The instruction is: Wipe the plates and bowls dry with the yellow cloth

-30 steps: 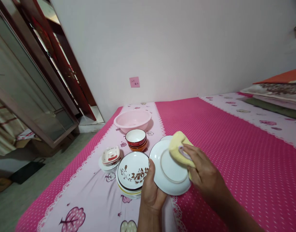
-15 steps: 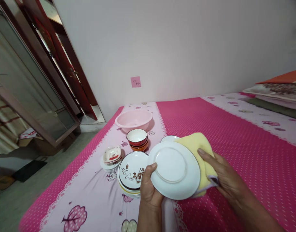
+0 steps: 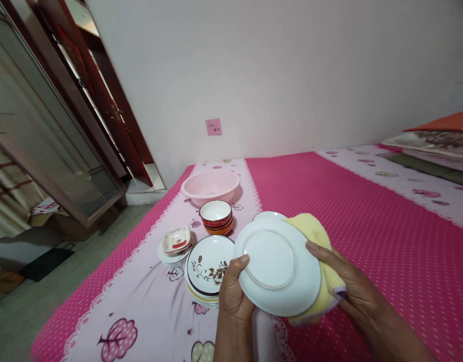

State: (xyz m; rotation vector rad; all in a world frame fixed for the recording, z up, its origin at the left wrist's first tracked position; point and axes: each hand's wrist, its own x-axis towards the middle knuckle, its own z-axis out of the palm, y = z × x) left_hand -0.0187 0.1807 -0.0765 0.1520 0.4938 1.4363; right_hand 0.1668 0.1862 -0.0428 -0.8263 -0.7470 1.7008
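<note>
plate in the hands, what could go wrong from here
The plate might slip, since the left hand grips it near the edge. The cloth, held against it by the right hand, could slide and loosen that side's hold. If dropped, it might chip the flowered plate, left of it in view.

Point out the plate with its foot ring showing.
The white plate held between left hand and right hand: its foot ring faces the camera, unlike any other plate's; the brown-flowered plate lies face up.

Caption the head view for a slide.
Left hand grips a white plate, underside showing; right hand holds a yellow cloth at its edge.
</note>
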